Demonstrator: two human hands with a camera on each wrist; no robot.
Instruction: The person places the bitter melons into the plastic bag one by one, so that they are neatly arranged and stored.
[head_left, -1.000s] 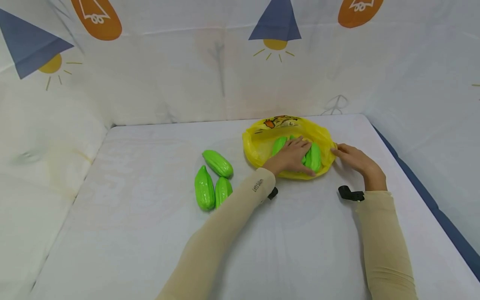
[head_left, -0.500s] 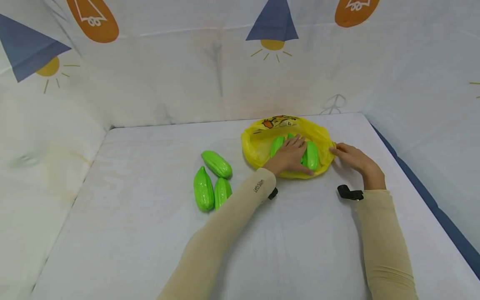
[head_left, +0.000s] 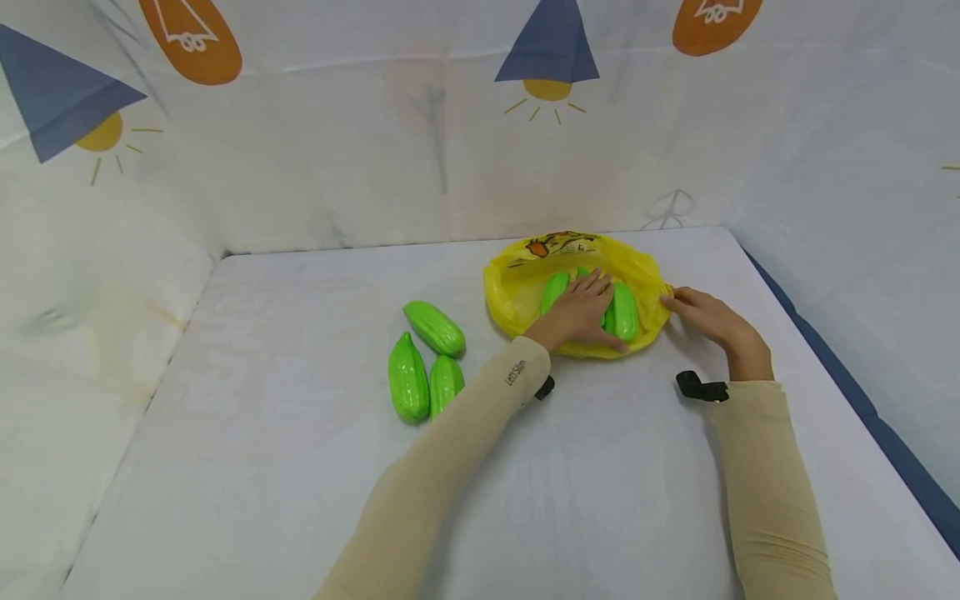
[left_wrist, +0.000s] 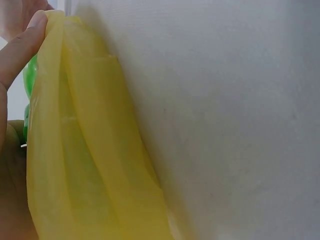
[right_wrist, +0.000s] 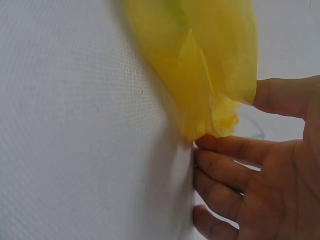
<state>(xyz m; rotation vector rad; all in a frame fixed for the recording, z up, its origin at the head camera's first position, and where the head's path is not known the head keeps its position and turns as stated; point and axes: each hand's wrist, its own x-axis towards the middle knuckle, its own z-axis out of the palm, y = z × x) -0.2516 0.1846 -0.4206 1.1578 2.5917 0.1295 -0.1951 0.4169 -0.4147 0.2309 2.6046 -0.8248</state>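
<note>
Spread out, the left hand (head_left: 579, 315) lies over glossy green oblong vegetables (head_left: 624, 312) in a yellow plastic bag (head_left: 513, 292) on the white table (head_left: 262, 417), while the right hand (head_left: 716, 323) pinches the bag's edge (its right side).

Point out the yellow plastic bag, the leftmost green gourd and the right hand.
Yellow plastic bag (head_left: 515, 293), head view: bare inner wall.
Leftmost green gourd (head_left: 408, 381), head view: middle of its body.
Right hand (head_left: 717, 323), head view: back of the hand.
</note>
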